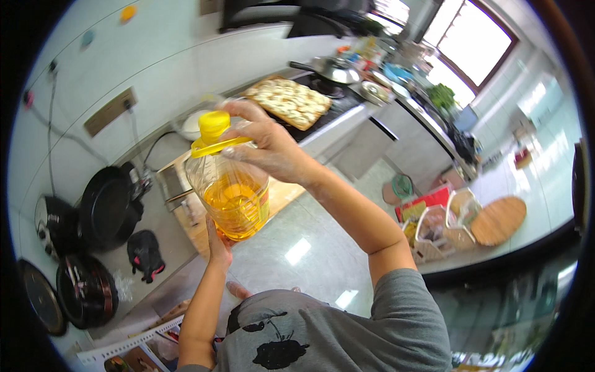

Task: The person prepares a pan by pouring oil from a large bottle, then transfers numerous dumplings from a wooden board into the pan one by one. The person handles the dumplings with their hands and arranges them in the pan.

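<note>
A clear plastic jug of cooking oil (pixel 237 200), part full of golden liquid, is held up before me, tilted slightly. Flour whitens the fingers of my right hand (pixel 269 146), which grips the jug's yellow handle near the yellow cap (pixel 214 123). Under the jug's base, my left hand (pixel 218 244) supports it from below; the jug hides some of its fingers. Behind and beneath the jug lies a wooden board (pixel 283 193) on the counter. A metal dough scraper or similar flat tool (pixel 176 181) seems to rest at the board's left side.
A tray of pale shaped dough pieces (pixel 290 102) sits on the black stovetop, beside a lidded wok (pixel 337 69). A black frying pan (pixel 104 207) and an open dark cooker (pixel 86 290) stand at left. White baskets (pixel 434 230) and a round wooden board (pixel 499 221) are at right.
</note>
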Motion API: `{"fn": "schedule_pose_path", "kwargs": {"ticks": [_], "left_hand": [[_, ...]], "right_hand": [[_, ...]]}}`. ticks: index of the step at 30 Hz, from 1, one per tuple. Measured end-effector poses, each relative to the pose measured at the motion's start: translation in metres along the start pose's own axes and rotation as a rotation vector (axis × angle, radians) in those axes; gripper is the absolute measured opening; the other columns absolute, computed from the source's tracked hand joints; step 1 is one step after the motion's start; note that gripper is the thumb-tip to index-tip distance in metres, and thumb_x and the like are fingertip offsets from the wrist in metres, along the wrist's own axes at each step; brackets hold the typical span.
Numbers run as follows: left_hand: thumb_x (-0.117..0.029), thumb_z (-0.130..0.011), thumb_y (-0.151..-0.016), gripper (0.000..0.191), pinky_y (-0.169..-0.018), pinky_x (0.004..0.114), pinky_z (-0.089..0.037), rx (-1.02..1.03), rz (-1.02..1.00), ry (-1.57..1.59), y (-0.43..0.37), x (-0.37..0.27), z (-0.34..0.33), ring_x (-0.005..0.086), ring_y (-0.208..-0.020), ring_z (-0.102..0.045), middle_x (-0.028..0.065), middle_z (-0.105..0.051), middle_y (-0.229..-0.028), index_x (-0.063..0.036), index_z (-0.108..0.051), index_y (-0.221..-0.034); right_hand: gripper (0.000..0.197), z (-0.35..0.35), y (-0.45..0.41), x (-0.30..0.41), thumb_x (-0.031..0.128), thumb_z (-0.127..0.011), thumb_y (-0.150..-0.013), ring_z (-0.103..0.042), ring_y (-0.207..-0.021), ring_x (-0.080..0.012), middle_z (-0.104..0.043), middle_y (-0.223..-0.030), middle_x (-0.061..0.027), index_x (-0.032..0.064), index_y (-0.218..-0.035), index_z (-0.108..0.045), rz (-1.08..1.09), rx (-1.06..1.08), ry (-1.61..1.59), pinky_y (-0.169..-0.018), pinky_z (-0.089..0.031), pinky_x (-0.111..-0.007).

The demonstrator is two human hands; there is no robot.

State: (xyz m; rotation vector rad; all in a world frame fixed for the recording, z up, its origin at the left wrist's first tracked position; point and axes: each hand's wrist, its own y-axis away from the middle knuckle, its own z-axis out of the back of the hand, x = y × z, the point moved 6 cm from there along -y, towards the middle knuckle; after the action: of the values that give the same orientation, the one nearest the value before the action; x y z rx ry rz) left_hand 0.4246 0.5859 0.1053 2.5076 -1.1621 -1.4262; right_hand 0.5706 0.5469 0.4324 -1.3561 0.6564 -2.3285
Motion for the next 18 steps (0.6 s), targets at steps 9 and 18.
{"fn": "schedule_pose_path", "kwargs": {"ticks": [9, 18], "left_hand": [[-0.069, -0.031, -0.088, 0.077, -0.088, 0.043, -0.051, 0.313, 0.129, -0.199, 0.046, 0.106, -0.165, 0.0265, -0.121, -0.05, 0.008, -0.042, -0.139, -0.0161, -0.025, -0.144], [-0.066, -0.029, -0.089, 0.07, -0.085, 0.045, -0.053, 0.585, 0.525, -0.331, 0.054, 0.219, -0.269, 0.0241, -0.117, -0.053, 0.0056, -0.047, -0.134, -0.0183, -0.033, -0.139]], "right_hand": [[0.017, 0.104, 0.152, 0.041, 0.016, -0.066, -0.077, -0.045, -0.123, -0.0326, -0.059, -0.108, -0.0074, 0.0103, -0.09, -0.058, 0.084, -0.411, 1.02, -0.105, -0.034, -0.046], [0.011, 0.198, 0.25, 0.052, 0.016, -0.057, -0.081, -0.063, -0.094, -0.0214, -0.062, -0.093, -0.0105, 0.0084, -0.085, -0.049, -0.096, -0.314, 1.421, -0.103, -0.037, -0.044]]}}
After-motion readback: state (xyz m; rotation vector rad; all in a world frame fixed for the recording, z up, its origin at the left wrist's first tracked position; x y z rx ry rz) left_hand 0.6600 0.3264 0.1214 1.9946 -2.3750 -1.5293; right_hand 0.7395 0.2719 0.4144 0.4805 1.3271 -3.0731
